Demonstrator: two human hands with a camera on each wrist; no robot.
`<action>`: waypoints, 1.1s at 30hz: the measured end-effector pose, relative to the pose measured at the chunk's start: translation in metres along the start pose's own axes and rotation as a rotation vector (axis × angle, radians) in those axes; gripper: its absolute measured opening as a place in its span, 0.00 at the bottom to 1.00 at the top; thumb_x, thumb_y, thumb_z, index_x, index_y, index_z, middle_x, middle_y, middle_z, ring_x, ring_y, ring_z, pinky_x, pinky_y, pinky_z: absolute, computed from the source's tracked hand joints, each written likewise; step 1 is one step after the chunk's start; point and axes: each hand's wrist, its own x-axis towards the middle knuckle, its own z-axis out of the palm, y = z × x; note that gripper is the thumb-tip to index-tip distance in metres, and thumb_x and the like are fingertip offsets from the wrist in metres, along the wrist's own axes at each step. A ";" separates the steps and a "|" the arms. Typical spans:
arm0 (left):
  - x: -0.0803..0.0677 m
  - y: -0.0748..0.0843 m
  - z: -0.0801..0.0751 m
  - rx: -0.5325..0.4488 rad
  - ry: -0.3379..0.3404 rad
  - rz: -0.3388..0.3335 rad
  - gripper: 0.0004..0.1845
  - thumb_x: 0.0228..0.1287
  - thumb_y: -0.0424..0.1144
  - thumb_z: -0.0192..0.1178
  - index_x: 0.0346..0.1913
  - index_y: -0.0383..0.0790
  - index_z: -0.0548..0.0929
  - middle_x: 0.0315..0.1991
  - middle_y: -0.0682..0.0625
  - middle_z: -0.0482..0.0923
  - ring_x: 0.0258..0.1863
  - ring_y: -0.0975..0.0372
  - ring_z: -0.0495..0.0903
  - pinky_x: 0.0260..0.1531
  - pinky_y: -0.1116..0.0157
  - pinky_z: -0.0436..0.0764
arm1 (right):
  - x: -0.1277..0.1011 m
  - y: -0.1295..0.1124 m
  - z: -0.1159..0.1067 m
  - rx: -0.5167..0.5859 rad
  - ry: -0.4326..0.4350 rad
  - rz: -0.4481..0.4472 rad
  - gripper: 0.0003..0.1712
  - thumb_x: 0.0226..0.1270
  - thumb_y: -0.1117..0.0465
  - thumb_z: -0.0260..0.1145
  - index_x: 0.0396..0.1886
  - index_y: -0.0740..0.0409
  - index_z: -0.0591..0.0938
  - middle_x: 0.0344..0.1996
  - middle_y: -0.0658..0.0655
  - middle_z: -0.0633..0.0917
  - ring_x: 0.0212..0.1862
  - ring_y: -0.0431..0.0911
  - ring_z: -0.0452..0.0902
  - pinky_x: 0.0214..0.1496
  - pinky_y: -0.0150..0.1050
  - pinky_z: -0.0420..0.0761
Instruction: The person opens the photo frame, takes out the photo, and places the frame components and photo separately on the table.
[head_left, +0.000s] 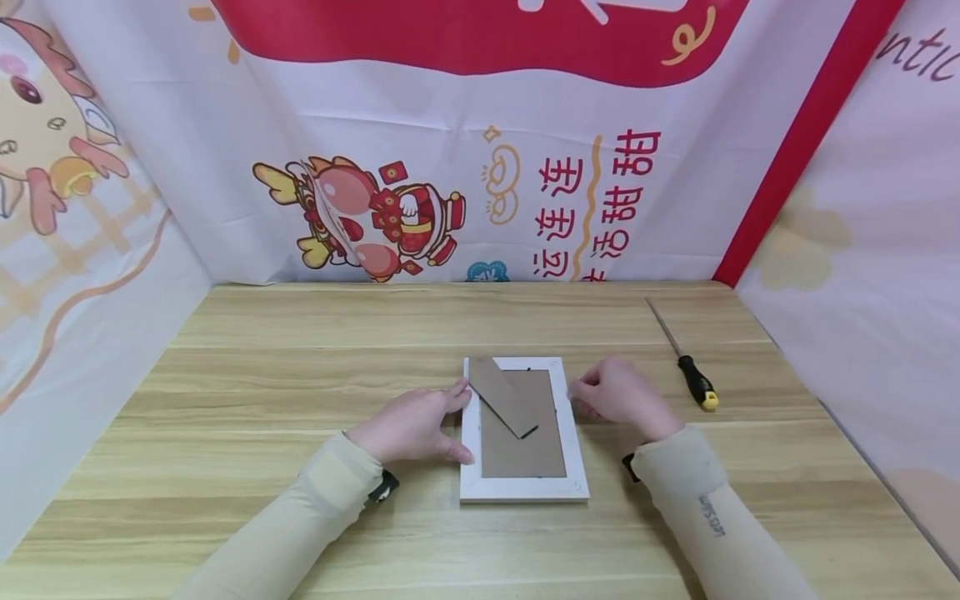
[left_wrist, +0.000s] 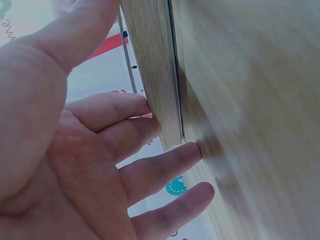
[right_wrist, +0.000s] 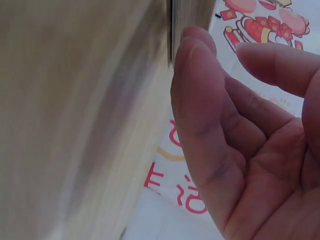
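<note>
A white picture frame point(head_left: 525, 489) lies face down on the table, its brown backing board point(head_left: 540, 458) showing. A brown easel stand point(head_left: 504, 398) slants across that board. Along the frame's left side is my left hand point(head_left: 416, 425), thumb and fingertips against the edge. In the left wrist view, the fingers point(left_wrist: 160, 172) extend fairly straight and spread, two fingertips at the frame's side. My right hand point(head_left: 617, 393) is by the right edge; in the right wrist view its fingers point(right_wrist: 200, 100) bend loosely, fingertips right at the frame's side, thumb apart.
To the right lies a screwdriver point(head_left: 697, 383) with a black and yellow handle, its shaft pointing to the back. Printed cloth point(head_left: 420, 108) hangs behind the wooden table point(head_left: 300, 325), with more cloth point(head_left: 862, 292) along both sides.
</note>
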 end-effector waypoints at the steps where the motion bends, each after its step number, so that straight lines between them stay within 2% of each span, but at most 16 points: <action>1: 0.000 0.000 0.000 -0.008 0.003 -0.001 0.50 0.50 0.58 0.74 0.72 0.36 0.67 0.75 0.44 0.56 0.71 0.48 0.62 0.67 0.52 0.65 | 0.000 -0.001 0.002 0.006 -0.006 0.006 0.18 0.72 0.54 0.61 0.25 0.56 0.87 0.20 0.53 0.83 0.23 0.43 0.77 0.29 0.37 0.76; 10: -0.002 0.000 -0.001 -0.047 0.018 -0.022 0.49 0.49 0.56 0.76 0.71 0.37 0.69 0.75 0.46 0.58 0.70 0.49 0.63 0.67 0.52 0.65 | 0.002 -0.002 0.012 0.006 -0.019 0.017 0.16 0.72 0.54 0.63 0.25 0.56 0.86 0.19 0.53 0.83 0.22 0.43 0.76 0.26 0.37 0.76; 23: -0.001 0.001 0.001 -0.023 0.028 -0.055 0.49 0.47 0.58 0.76 0.72 0.42 0.69 0.76 0.50 0.57 0.67 0.47 0.68 0.64 0.49 0.68 | 0.000 -0.004 0.016 0.030 -0.040 0.057 0.14 0.72 0.54 0.64 0.29 0.56 0.87 0.21 0.54 0.83 0.23 0.45 0.78 0.27 0.37 0.78; 33: -0.001 0.001 0.001 -0.009 0.039 -0.057 0.49 0.47 0.58 0.76 0.72 0.42 0.69 0.76 0.50 0.56 0.67 0.45 0.66 0.67 0.46 0.62 | 0.001 -0.004 0.018 0.023 -0.027 0.073 0.13 0.71 0.54 0.64 0.30 0.56 0.88 0.22 0.53 0.83 0.24 0.46 0.78 0.28 0.37 0.78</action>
